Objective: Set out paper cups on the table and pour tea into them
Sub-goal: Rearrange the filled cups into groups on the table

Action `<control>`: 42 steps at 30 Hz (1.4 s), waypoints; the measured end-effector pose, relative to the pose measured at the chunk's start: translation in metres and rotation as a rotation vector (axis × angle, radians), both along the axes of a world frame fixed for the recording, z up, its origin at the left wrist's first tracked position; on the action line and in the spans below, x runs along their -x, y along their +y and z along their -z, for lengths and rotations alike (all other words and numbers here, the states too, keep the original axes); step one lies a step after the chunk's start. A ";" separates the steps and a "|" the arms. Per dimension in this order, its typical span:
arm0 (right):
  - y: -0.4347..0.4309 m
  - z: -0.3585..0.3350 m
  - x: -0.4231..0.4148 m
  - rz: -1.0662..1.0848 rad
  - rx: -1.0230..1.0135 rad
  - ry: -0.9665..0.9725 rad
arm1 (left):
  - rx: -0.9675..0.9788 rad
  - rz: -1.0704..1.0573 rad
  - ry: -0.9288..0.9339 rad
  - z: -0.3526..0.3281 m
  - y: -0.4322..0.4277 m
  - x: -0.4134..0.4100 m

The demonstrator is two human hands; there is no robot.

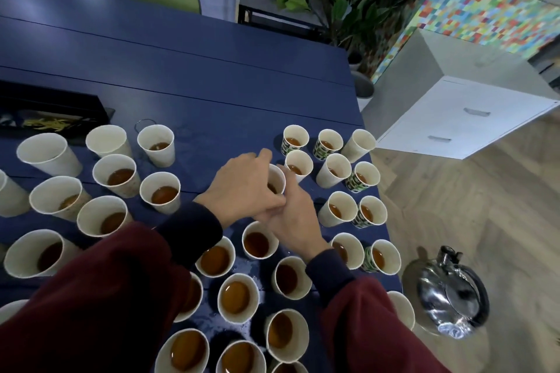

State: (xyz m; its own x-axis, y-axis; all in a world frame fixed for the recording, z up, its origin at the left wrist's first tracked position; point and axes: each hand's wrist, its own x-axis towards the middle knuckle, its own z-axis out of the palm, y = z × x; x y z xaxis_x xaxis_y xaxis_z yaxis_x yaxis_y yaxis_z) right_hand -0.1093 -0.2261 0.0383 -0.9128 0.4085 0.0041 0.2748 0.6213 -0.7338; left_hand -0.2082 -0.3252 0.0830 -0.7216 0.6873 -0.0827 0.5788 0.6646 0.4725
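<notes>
Nearly done: about thirty-one paper cups (159,160) crowd the table (212,85), most holding tea (236,297). At ten o'clock two white cups (48,157) look unfilled. Mid-table the left hand (242,185) curls round one cup (278,174); the right hand (292,221) touches its near side — grip unclear. Five green-patterned cups (353,186) stand toward two o'clock. One kettle (451,291) sits at four o'clock, off the table.

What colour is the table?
The table is dark blue; the head view shows it best.
</notes>
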 end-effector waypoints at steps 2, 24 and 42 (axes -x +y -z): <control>0.003 -0.001 -0.006 0.032 -0.070 -0.015 | -0.013 0.036 -0.024 0.000 0.000 -0.004; 0.050 0.047 -0.014 0.225 -0.183 -0.341 | 0.261 0.386 -0.122 0.061 -0.026 -0.033; 0.052 0.047 -0.008 0.234 -0.089 -0.386 | 0.191 0.241 -0.089 0.064 -0.024 -0.032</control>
State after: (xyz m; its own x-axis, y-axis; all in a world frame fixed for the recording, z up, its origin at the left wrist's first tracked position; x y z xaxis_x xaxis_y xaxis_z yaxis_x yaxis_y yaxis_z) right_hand -0.1015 -0.1738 -0.0086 -0.7377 0.6173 -0.2735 0.6578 0.5658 -0.4973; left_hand -0.1763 -0.3488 0.0188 -0.5237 0.8036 -0.2829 0.6924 0.5950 0.4082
